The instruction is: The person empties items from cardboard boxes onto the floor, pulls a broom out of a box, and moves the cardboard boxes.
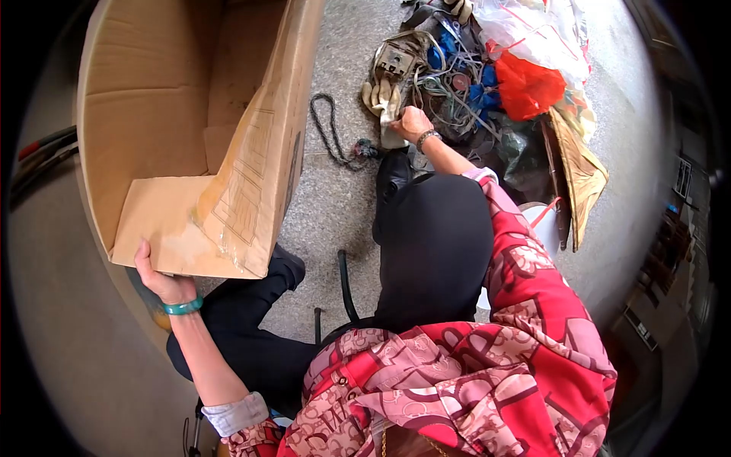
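Note:
A large open cardboard box (145,137) stands tilted at the left, with clear tape along one side. My left hand (161,280) grips its near bottom edge, thumb on the inner face and fingers hidden beneath. Beyond my knee, my right hand (413,123) is closed at the cuff of a dirty white work glove (386,103) on the floor. A square, worn metal-looking piece (396,59) lies just past the glove's fingers. Beside them spreads a tangled heap of cords and strips (457,80), with blue scraps in it.
A dark braided rope loop (329,126) lies between box and glove. At the right are a red plastic bag (527,85), a white plastic bag (525,30) and a yellowish woven piece (582,179). My legs are bent close to the box.

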Motion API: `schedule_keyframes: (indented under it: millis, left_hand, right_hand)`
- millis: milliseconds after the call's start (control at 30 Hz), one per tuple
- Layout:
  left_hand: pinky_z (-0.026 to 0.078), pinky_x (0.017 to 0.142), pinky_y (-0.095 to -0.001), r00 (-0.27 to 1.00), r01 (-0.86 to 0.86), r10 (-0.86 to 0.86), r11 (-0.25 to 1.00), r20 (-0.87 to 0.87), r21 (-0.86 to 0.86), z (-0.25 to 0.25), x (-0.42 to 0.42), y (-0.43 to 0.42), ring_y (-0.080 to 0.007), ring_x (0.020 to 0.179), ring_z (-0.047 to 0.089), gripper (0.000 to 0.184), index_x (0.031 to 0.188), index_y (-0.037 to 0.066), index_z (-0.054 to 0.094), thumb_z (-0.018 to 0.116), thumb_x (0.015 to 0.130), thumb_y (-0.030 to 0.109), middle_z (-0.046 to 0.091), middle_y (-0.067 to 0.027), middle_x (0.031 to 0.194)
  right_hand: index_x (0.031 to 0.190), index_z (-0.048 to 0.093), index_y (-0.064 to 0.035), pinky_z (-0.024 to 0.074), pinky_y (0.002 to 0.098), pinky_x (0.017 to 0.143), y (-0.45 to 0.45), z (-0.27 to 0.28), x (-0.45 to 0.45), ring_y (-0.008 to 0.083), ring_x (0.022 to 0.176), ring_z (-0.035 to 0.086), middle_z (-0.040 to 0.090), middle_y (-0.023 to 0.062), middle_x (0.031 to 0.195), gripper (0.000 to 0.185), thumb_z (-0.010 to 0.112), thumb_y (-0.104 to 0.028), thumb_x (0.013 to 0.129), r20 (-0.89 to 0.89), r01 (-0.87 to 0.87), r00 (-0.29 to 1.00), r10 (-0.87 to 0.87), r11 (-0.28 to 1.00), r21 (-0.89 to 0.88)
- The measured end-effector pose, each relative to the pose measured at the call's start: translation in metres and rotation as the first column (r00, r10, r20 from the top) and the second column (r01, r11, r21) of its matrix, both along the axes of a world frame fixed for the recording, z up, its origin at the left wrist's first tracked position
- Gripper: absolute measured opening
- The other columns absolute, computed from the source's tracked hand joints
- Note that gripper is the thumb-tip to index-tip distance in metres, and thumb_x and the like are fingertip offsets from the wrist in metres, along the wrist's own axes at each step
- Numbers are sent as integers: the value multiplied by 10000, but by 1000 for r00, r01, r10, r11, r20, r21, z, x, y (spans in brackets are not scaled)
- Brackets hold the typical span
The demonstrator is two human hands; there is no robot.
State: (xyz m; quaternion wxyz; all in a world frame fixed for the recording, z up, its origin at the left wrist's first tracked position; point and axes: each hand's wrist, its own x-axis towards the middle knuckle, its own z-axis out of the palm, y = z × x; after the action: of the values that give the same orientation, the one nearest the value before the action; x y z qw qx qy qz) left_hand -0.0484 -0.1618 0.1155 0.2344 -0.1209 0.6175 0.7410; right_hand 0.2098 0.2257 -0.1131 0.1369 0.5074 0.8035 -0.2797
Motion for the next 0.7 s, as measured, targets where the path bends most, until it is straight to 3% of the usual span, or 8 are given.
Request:
schedule_keyframes:
  millis: [67, 200, 333, 400, 500, 633, 667, 700]
  left_hand:
    - [405, 923, -363, 1000, 10, -10, 1000, 4, 3, -1, -1, -4, -254, 1082, 514, 482, 1190, -17, 442, 428, 856, 330, 522, -133, 1175]
    - [401, 930, -366, 1000, -1, 1, 1000, 6, -6, -1, 0, -2, -253, 1089, 509, 486, 1196, -13, 437, 431, 854, 332, 519, -131, 1179]
    - [402, 930, -367, 1000, 17, -17, 1000, -18, -23, -6, -2, -5, -252, 1088, 510, 485, 1201, -7, 433, 436, 850, 327, 517, -127, 1182]
    - [402, 930, -366, 1000, 2, -2, 999, -20, -41, -4, 0, 0, -251, 1087, 511, 483, 1200, -7, 434, 438, 849, 325, 518, -126, 1181]
    - [402, 930, -366, 1000, -5, 4, 999, -18, -50, -5, -1, -2, -251, 1084, 512, 479, 1199, -8, 434, 440, 848, 318, 519, -126, 1179]
    - [399, 936, -369, 1000, 13, -13, 1000, 10, -14, -5, -2, -6, -253, 1093, 506, 479, 1215, -3, 420, 436, 851, 307, 511, -127, 1190]
    - [399, 936, -369, 1000, 14, -14, 1000, 10, -16, -4, -1, -6, -253, 1093, 506, 479, 1215, -3, 420, 436, 851, 307, 511, -127, 1190]
    - [397, 940, -372, 1000, 4, -3, 1000, 12, -18, -1, 0, -5, -254, 1102, 500, 482, 1226, 0, 410, 433, 852, 305, 504, -128, 1200]
  right_hand:
    - [755, 620, -29, 476, 416, 664, -9, 6, 4, 363, 787, 600, 608, 213, 776, 224, 626, -247, 707, -17, -42, 999, 42, 999, 22]
    - [747, 610, -63, 484, 431, 626, -20, 45, 24, 355, 724, 603, 595, 197, 720, 112, 534, -124, 691, -106, -611, 789, 606, 791, -23]
    - [767, 635, -76, 493, 420, 664, -4, 94, 57, 338, 760, 614, 620, 184, 765, 134, 543, -133, 688, 51, -72, 997, 63, 978, 195]
    - [883, 620, -38, 492, 428, 691, 42, 69, 103, 348, 777, 619, 628, 204, 802, 241, 581, -202, 711, -97, 224, 974, -204, 928, 297]
    - [1025, 505, 38, 488, 429, 690, 37, 77, 104, 376, 791, 618, 610, 270, 831, 511, 665, -345, 726, -158, 252, 968, -197, 794, 553]
    - [1121, 524, -129, 483, 387, 644, -31, 42, 54, 304, 672, 598, 602, 144, 736, 473, 705, -232, 697, -431, 41, 902, 21, 990, 135]
    - [1194, 485, -160, 484, 413, 666, -50, 42, 36, 327, 750, 609, 614, 180, 817, 557, 711, -232, 690, -250, -41, 968, 3, 988, -149]
    - [1267, 392, -153, 474, 444, 676, -68, 44, 20, 365, 791, 601, 616, 194, 838, 667, 713, -231, 688, -181, -279, 949, 259, 955, -98]
